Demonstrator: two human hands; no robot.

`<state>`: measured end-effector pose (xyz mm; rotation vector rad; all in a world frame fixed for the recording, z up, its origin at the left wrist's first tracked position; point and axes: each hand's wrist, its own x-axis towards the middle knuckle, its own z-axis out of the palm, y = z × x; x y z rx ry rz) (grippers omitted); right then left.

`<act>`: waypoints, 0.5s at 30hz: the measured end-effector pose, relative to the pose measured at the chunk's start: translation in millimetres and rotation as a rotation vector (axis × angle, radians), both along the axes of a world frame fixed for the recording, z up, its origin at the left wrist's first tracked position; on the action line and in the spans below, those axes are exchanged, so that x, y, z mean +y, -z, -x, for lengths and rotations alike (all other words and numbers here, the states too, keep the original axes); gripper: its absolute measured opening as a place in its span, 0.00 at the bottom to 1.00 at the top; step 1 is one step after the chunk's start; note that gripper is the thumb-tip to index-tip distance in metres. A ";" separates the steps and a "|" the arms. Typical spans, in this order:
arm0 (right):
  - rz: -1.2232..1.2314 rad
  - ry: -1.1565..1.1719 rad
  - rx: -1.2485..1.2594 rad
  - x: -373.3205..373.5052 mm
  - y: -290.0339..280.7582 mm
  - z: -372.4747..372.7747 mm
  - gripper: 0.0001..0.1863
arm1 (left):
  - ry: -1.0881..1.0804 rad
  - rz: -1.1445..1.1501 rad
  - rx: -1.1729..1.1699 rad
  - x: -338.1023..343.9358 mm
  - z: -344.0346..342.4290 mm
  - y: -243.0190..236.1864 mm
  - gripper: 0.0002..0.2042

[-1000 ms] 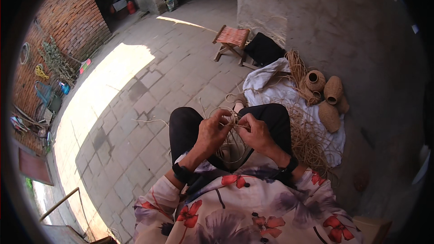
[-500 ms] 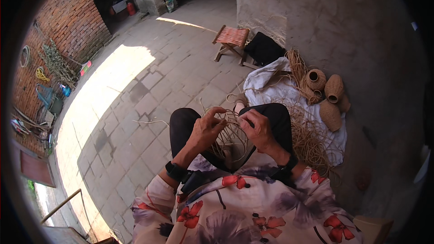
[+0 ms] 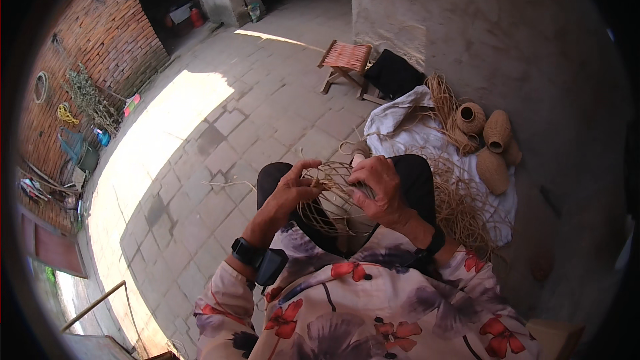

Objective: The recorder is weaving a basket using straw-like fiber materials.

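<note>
An open, rounded weave of thin tan strands (image 3: 320,219), like the start of a small basket, is held above my lap between my knees. My left hand (image 3: 291,193) is closed on its left side, thumb and forefinger pinching strands near the top. Across from it, my right hand (image 3: 380,191) grips the right side with bent fingers, partly hiding the weave. One loose strand (image 3: 230,183) sticks out to the left past my knee.
To my right, a white cloth (image 3: 393,133) bears a heap of loose strands (image 3: 460,193) and several woven vase-shaped baskets (image 3: 498,131). A folding stool (image 3: 347,57) and a black item (image 3: 395,75) stand ahead by the wall. A brick wall (image 3: 100,20) rises at far left.
My hands have spread slightly apart and the weave between them has turned. My left hand's fingers have opened out a little along its rim. The whole view has shifted slightly.
</note>
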<state>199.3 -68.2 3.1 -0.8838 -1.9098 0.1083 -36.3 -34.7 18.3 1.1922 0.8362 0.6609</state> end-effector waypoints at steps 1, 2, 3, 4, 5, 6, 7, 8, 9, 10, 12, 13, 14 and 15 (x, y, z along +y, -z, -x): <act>0.064 0.024 0.156 -0.2 0.1 -4.1 0.09 | -0.006 0.012 -0.006 -0.1 1.6 -0.6 0.28; 0.053 0.018 0.162 0.2 0.2 -7.9 0.09 | -0.024 -0.009 0.021 1.4 2.9 -1.4 0.27; 0.221 0.051 0.203 1.3 -0.4 -11.8 0.09 | -0.038 -0.034 0.048 2.9 3.3 -2.4 0.26; 0.385 0.086 0.244 2.6 -0.9 -13.8 0.08 | -0.032 -0.039 0.047 4.1 2.7 -3.1 0.26; 0.507 0.076 0.268 2.2 -1.0 -13.9 0.11 | -0.055 -0.044 0.010 5.2 1.8 -3.7 0.25; 0.458 0.018 0.251 2.5 -1.3 -13.2 0.11 | -0.089 -0.043 -0.006 5.4 0.9 -3.9 0.23; 0.395 0.011 0.141 2.2 -0.5 -9.5 0.13 | -0.083 -0.042 -0.028 5.7 -0.5 -3.5 0.23; 0.335 0.005 0.032 1.0 0.5 -4.6 0.14 | -0.102 -0.024 -0.057 5.8 -2.6 -2.5 0.22; 0.371 0.004 -0.065 0.8 1.9 0.5 0.13 | -0.109 -0.024 -0.111 5.9 -4.4 -0.9 0.21; 0.375 0.006 -0.047 1.1 2.7 2.2 0.13 | -0.120 -0.009 -0.086 6.3 -5.6 1.0 0.21; 0.300 0.186 -0.336 4.7 5.1 3.3 0.10 | -0.138 -0.119 -0.037 7.8 -6.0 6.1 0.19; 0.324 0.189 -0.351 9.6 5.5 0.5 0.10 | -0.140 -0.113 -0.038 9.2 -4.9 9.1 0.19; 0.360 0.226 -0.394 17.0 5.0 -5.7 0.08 | -0.189 -0.082 -0.071 10.1 -3.7 13.1 0.19; 0.364 0.269 -0.430 24.7 4.4 -13.4 0.07 | -0.229 -0.058 -0.111 10.4 -3.1 17.7 0.18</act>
